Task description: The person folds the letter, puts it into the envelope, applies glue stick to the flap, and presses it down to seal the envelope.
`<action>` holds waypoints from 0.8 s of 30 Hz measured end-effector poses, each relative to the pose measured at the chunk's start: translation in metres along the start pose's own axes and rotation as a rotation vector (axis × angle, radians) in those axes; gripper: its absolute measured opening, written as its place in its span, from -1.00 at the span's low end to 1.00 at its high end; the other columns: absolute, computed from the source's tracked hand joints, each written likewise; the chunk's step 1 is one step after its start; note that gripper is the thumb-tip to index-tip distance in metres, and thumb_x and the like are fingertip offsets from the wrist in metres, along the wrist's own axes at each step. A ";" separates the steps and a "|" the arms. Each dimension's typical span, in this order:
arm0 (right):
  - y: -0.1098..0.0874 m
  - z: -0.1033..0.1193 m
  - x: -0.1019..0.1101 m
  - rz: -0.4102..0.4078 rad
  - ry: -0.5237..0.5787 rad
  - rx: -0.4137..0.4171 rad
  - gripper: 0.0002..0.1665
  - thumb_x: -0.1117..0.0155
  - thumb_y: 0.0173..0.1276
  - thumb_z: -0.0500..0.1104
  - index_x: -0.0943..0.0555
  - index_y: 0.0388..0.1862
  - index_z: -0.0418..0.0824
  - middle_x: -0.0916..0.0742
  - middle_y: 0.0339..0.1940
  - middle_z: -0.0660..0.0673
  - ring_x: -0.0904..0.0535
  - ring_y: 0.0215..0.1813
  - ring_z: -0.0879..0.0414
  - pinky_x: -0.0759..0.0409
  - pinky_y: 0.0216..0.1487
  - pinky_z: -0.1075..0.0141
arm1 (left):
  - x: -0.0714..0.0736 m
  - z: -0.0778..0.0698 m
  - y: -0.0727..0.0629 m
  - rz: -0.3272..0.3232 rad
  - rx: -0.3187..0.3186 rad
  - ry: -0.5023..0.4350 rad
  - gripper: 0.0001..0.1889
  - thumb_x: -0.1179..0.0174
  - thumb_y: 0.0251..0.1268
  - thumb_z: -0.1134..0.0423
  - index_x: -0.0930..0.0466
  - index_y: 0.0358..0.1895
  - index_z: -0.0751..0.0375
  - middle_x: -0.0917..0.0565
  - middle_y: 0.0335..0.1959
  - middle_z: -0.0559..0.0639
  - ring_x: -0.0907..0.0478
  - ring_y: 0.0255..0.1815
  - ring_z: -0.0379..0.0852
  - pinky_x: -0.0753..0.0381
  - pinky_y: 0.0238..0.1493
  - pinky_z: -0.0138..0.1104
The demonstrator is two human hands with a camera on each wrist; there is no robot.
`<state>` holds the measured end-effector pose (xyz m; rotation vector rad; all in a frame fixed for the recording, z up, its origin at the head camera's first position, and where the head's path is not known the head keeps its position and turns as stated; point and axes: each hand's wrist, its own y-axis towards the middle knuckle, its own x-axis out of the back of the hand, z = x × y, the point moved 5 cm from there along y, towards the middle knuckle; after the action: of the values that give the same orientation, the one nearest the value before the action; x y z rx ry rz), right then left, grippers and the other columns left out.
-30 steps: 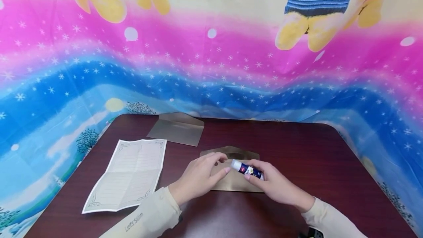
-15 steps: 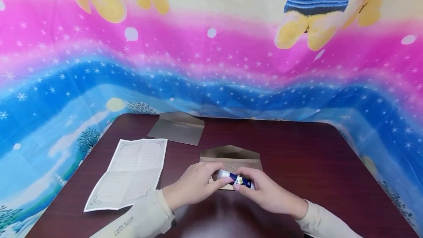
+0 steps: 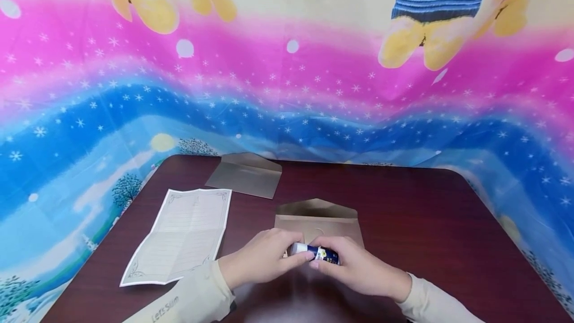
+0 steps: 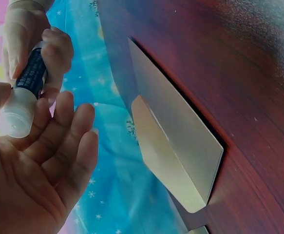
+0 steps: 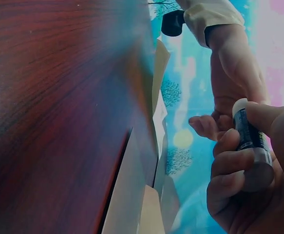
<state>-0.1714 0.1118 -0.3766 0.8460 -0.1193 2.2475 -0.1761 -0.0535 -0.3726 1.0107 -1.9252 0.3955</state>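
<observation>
A glue stick (image 3: 322,253) with a white cap and a dark blue label lies nearly level between both hands, above the near edge of an envelope. The right hand (image 3: 360,265) grips its labelled body, fingers curled round it, as the right wrist view of the glue stick (image 5: 249,130) also shows. At the capped end, the left hand (image 3: 262,259) pinches the translucent white cap (image 4: 19,114) between thumb and fingers. Beneath and beyond the hands lies a gold-brown envelope (image 3: 316,224), its pointed flap raised at the far side. The hands hide its near part.
To the left, a creased sheet of bordered writing paper (image 3: 179,233) lies close to the left sleeve. Another brown envelope (image 3: 245,177), flap unfolded, is at the back of the dark red table (image 3: 421,223). A printed cloth (image 3: 287,83) hangs behind the table.
The right hand has brought the glue stick left and lower, toward the body. The left hand, earlier apart from it, has taken hold of the cap.
</observation>
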 end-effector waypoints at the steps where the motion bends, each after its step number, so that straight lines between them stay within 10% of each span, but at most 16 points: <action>1: 0.000 0.000 0.000 -0.004 -0.010 -0.003 -0.91 -0.20 0.54 -0.03 -0.61 -0.08 0.04 -0.62 -0.37 0.12 -0.49 -0.37 0.39 -0.58 -0.36 0.44 | 0.000 0.000 0.000 0.004 -0.003 0.006 -0.67 -0.11 0.48 -0.16 -0.51 -0.38 -0.05 -0.43 -0.60 -0.30 -0.33 -0.56 -0.40 -0.35 -0.50 -0.51; 24: -0.020 0.021 0.002 -0.012 -0.265 0.089 -0.90 -0.11 0.58 0.03 -0.52 -0.09 0.07 -0.51 -0.46 0.29 -0.38 -0.46 0.52 -0.46 -0.45 0.60 | 0.000 -0.015 -0.006 -0.023 -0.178 0.072 -0.60 0.00 0.55 -0.14 -0.42 -0.50 -0.07 -0.34 -0.68 -0.32 -0.23 -0.61 -0.49 -0.20 -0.58 -0.52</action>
<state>-0.1479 0.1211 -0.3620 1.1873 -0.1368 2.1325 -0.1631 -0.0479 -0.3654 0.8901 -1.8468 0.2393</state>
